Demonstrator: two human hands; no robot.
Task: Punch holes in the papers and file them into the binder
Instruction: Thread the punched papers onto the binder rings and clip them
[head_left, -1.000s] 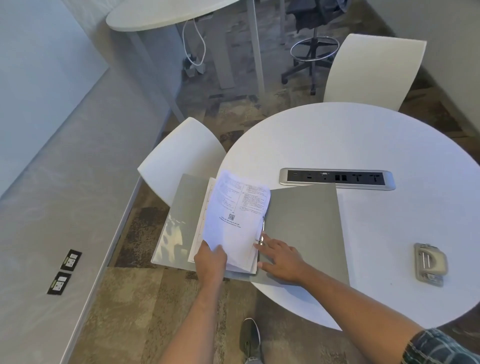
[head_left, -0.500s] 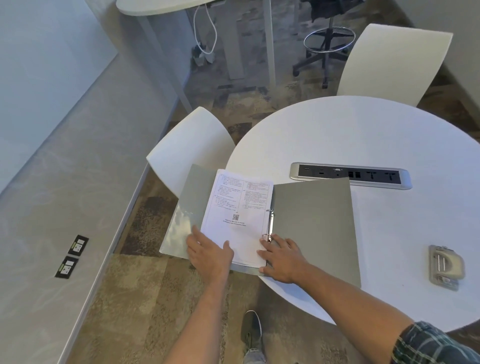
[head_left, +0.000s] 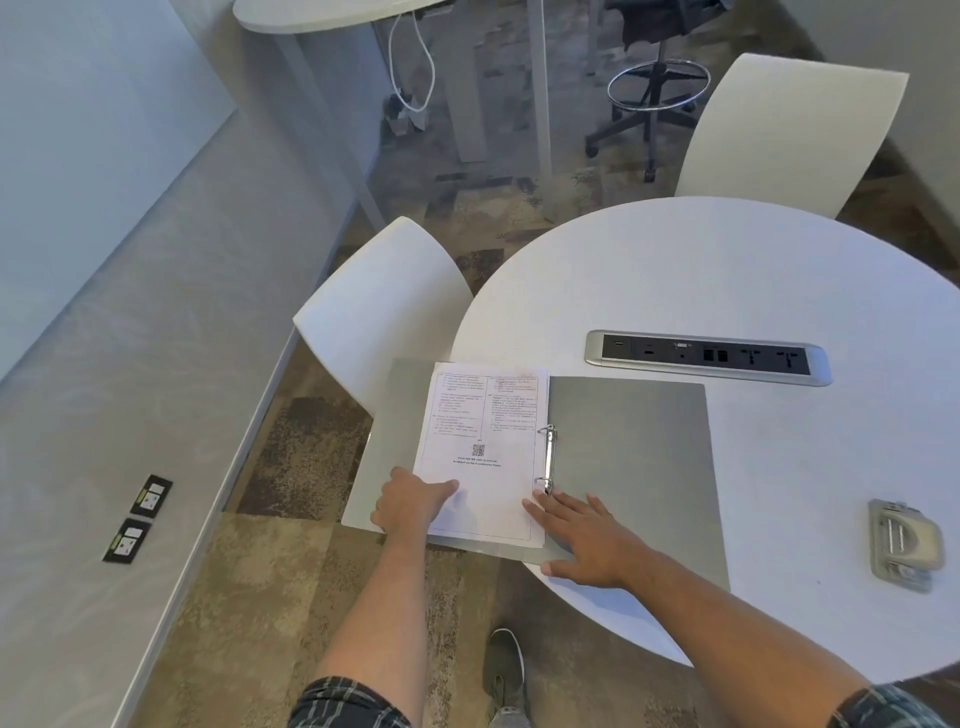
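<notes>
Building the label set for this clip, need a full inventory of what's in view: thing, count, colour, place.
round table: 1, white, right half of view
binder: 1, grey, open, left cover overhanging the table's left edge
binder rings: 2, metal, along the spine
papers: 1 stack, white, printed, on the left cover beside the rings
hole punch: 1, grey, table's right edge
socket panel: 1, silver and black, set into the table
chairs: 2, white, left of and behind the table
stool: 1, black, on the far floor
second table: 1, white, top left
floor sockets: 2, black, lower left
shoe: 1, grey, bottom centre
left hand: flat on the papers' near left corner
right hand: flat on the right cover, near the lower ring
</notes>
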